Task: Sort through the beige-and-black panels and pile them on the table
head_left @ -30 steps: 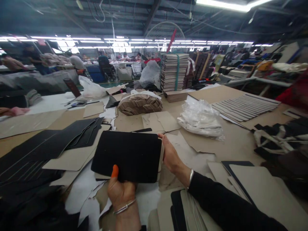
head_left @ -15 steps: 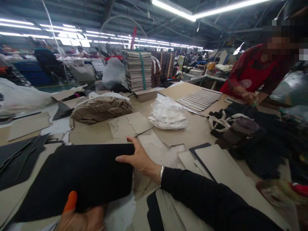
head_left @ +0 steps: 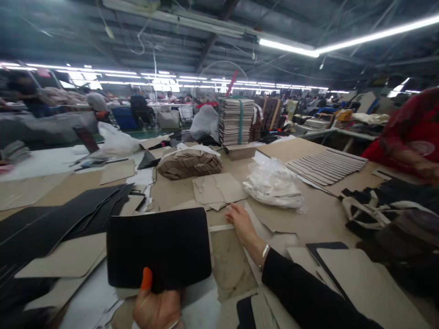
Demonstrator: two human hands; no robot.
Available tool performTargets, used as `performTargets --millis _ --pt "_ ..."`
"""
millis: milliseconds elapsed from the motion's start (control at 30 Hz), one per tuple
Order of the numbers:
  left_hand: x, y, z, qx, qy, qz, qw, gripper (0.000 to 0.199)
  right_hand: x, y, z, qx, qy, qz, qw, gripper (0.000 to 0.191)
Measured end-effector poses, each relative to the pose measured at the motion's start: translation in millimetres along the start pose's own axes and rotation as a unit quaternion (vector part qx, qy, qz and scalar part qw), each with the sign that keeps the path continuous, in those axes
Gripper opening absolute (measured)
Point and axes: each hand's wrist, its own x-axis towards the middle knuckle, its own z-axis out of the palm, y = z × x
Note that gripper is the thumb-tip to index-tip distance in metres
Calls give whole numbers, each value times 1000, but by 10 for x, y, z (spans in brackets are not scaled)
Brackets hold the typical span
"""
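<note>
My left hand, with an orange cover on its thumb, grips a black rounded-corner panel by its near edge. The thumb presses on the black face, and the other fingers are mostly hidden underneath. A strip of beige shows below the panel's lower left corner. My right hand, with a silver bangle at the wrist, is off the panel to its right. Its fingers are curled together near the edge of some thin beige pieces; whether anything is pinched in them is hidden.
Black sheets and beige panels lie on the left. Beyond are a bundle of brown pieces, a plastic bag of white material and a tall strapped stack. More beige panels lie at right. A co-worker in red stands there.
My right hand has let go of the black panel's far right corner and moved right, its fingers curling. The left hand still holds the panel, now turned more upright. The view has swung left.
</note>
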Motion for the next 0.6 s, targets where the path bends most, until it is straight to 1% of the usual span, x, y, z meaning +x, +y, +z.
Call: performTargets --millis 33,67,100,133,167,233,267,300,333,367,433,533,567,600 --pt "-23 -13 27 7 1 24 1000 40 105 15 -57 -44 15 -24 999 58" --pt "-45 -26 54 20 8 52 998 40 209 7 -108 -109 16 -62 992 58" --pt "-65 -36 75 29 11 71 997 41 311 -22 -152 -190 4 -111 975 59" --pt "-80 -40 85 29 6 69 997 41 410 -69 -184 -280 -22 -165 946 62" --pt "-93 -37 82 22 -8 61 998 40 505 -129 -204 -368 -58 -218 902 66" --pt "-111 -12 41 -4 -54 35 998 40 687 -261 -215 -514 -144 -298 792 81" --pt "-117 6 15 -19 -78 25 996 41 772 -324 -210 -564 -186 -321 738 88" --pt "-121 25 -7 -33 -98 17 995 41 851 -379 -202 -601 -222 -332 692 94" --pt "-124 40 -19 -46 -113 14 992 42 923 -424 -191 -629 -250 -336 655 96" --pt "-127 50 -17 -59 -126 9 990 42 984 -460 -180 -650 -271 -335 626 94" --pt "-129 50 31 -86 -160 -2 983 43 1065 -505 -158 -685 -292 -337 576 83" --pt "-131 14 168 -119 -231 -24 965 48 1070 -527 -122 -736 -306 -348 493 60" --pt "-133 0 212 -124 -249 -29 960 50 1047 -530 -111 -752 -304 -347 472 53" --pt "-136 -12 247 -126 -261 -29 957 52 1021 -536 -100 -764 -296 -340 463 48"
